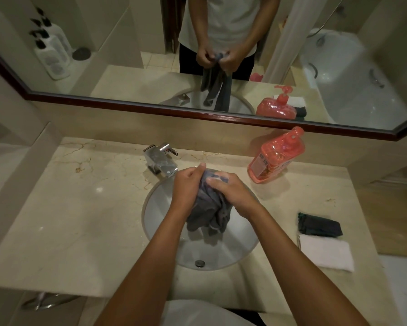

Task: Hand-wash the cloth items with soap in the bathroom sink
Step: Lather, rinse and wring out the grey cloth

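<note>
Evidently both hands, left hand [189,184] and right hand [230,191], hold a tight grip on the grey cloth [209,212] over the sink [155,222], rubbing soap in

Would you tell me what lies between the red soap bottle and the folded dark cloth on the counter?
In the head view, only bare marble counter separates the red soap bottle from the folded dark cloth.

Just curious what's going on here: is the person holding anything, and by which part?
Both the left hand and the right hand grip a grey cloth by its bunched upper end, above the sink; the rest hangs down.
</note>
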Action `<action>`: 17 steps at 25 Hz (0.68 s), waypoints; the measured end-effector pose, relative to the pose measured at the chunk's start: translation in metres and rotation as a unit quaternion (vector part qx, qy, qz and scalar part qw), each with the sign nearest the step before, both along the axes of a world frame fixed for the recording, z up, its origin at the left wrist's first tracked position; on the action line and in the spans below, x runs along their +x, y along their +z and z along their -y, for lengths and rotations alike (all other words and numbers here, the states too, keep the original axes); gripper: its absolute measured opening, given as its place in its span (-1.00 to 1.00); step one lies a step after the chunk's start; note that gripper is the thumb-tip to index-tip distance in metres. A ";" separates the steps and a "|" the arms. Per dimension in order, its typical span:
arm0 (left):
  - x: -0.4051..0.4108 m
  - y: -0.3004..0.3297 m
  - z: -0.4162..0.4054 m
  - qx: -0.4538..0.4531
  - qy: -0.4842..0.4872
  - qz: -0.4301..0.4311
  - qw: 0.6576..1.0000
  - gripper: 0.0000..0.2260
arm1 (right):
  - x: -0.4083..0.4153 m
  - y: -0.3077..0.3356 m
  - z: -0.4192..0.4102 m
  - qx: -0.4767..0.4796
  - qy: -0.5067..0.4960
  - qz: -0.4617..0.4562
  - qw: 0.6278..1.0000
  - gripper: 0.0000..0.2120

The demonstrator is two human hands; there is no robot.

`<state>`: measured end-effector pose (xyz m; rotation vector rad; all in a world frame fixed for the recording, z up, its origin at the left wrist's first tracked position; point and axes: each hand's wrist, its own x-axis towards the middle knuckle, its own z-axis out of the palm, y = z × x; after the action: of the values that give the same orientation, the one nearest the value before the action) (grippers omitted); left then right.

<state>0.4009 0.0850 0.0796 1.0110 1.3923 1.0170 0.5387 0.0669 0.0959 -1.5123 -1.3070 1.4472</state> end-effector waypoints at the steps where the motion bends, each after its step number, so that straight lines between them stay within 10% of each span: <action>1: -0.001 0.000 0.001 -0.011 -0.019 0.005 1.000 -0.54 | 0.001 0.005 0.000 -0.005 -0.011 -0.055 0.998 -0.79; 10: -0.017 -0.033 0.019 -0.013 -0.197 0.054 0.979 -0.75 | 0.013 0.029 -0.013 -0.023 -0.166 -0.282 0.945 -0.88; 17: -0.019 -0.028 0.008 -0.057 0.051 0.222 0.972 -0.76 | 0.019 0.004 -0.003 0.023 -0.292 -0.013 0.956 -0.82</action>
<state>0.3818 0.0766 0.0518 0.5836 1.1213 1.1421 0.5575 0.0701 0.0998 -1.6572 -0.7691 1.0377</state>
